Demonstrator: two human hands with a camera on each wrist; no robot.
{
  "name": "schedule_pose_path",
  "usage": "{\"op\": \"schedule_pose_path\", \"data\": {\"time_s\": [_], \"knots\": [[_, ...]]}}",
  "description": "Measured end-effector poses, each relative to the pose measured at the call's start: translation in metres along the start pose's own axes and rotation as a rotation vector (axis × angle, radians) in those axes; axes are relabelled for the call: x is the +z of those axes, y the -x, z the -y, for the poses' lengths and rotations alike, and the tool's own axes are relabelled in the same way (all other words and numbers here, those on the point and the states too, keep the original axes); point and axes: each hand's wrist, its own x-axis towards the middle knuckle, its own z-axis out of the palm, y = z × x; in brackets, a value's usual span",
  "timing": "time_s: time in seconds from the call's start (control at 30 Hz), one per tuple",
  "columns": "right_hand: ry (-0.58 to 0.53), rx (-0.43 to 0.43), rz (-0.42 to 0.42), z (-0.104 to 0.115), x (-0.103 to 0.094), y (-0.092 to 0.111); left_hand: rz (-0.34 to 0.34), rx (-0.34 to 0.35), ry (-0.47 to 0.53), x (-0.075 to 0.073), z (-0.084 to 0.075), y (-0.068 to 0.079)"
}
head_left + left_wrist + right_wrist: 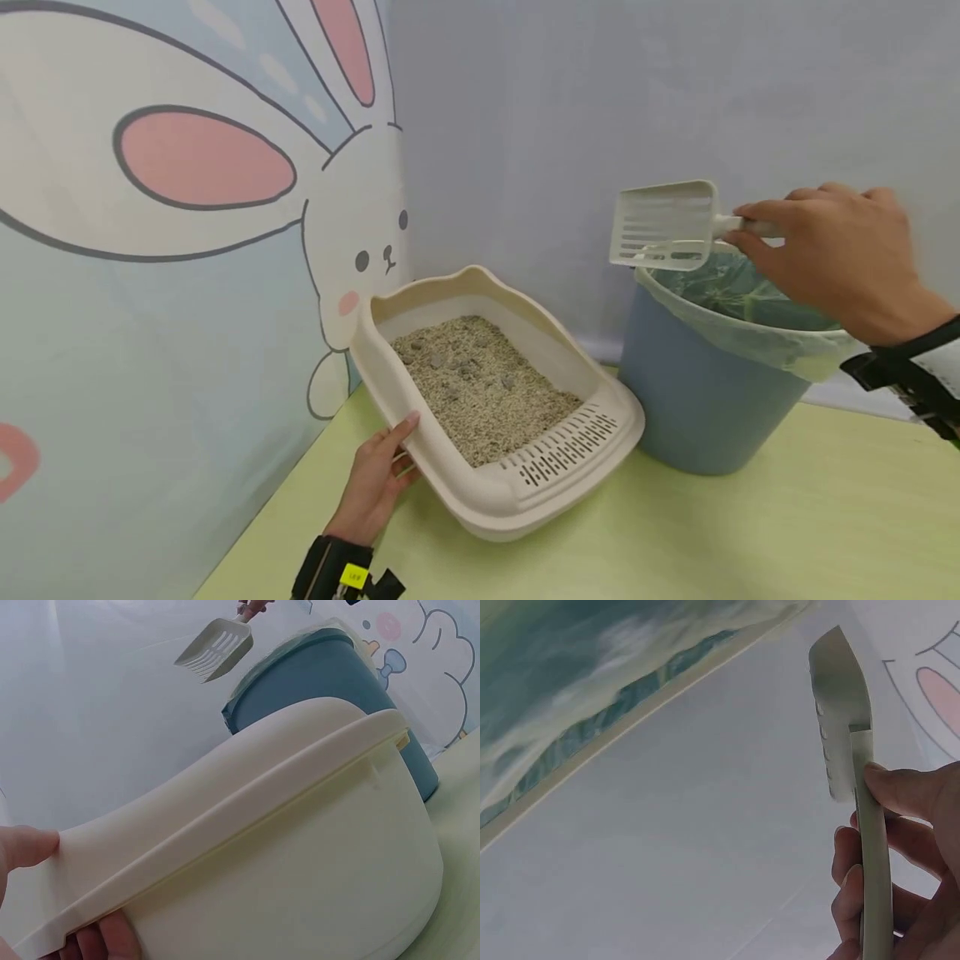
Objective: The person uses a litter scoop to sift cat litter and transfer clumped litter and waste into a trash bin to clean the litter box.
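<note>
My left hand (372, 479) grips the near left rim of a cream litter box (480, 504), thumb over the rim and fingers under it in the left wrist view. Grey-beige litter (480, 400) with several darker clumps covers the bottom of the box. My right hand (847, 250) holds a pale slotted litter scoop (663, 221) by its handle, raised near the left rim of a bin. Thumb and fingers wrap the scoop's handle (875, 885) in the right wrist view. Nothing shows on the slotted part of the scoop (219, 646).
To the right of the litter box stands a blue-grey bin (697, 400) lined with a translucent greenish bag (795, 350). Box and bin share a light green surface (750, 533). A wall with a rabbit drawing (150, 350) rises at the left, a plain grey one (525, 150) behind.
</note>
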Motion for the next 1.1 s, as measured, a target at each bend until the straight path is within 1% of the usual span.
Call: {"op": "schedule_pose_path", "data": {"time_s": [0.1, 0.27, 0.3, 0.5, 0.63, 0.7, 0.8, 0.93, 1.1], "knots": [[-0.07, -0.021, 0.001, 0.016, 0.004, -0.01, -0.002, 0.0, 0.002, 0.001, 0.0, 0.001], [-0.119, -0.122, -0.04, 0.038, 0.019, -0.022, -0.004, 0.001, -0.012, 0.003, 0.002, 0.0], [-0.123, -0.134, -0.037, 0.042, 0.023, -0.023, -0.002, 0.003, -0.012, 0.003, 0.002, 0.0], [-0.162, -0.159, 0.029, 0.066, 0.045, -0.029, 0.012, 0.007, -0.008, 0.006, 0.002, -0.001], [-0.183, -0.174, 0.06, 0.077, 0.061, -0.032, 0.014, 0.003, 0.001, 0.004, 0.001, -0.001], [-0.2, -0.166, 0.085, 0.081, 0.069, -0.034, 0.017, 0.005, 0.002, 0.003, 0.0, -0.002], [-0.231, -0.14, 0.145, 0.086, 0.08, -0.036, 0.018, 0.01, 0.007, 0.002, 0.0, -0.002], [-0.241, -0.142, 0.202, 0.094, 0.096, -0.036, 0.01, 0.01, 0.008, 0.001, 0.0, -0.002], [-0.249, -0.186, 0.213, 0.102, 0.113, -0.034, -0.001, 0.01, 0.008, 0.0, 0.0, -0.001]]}}
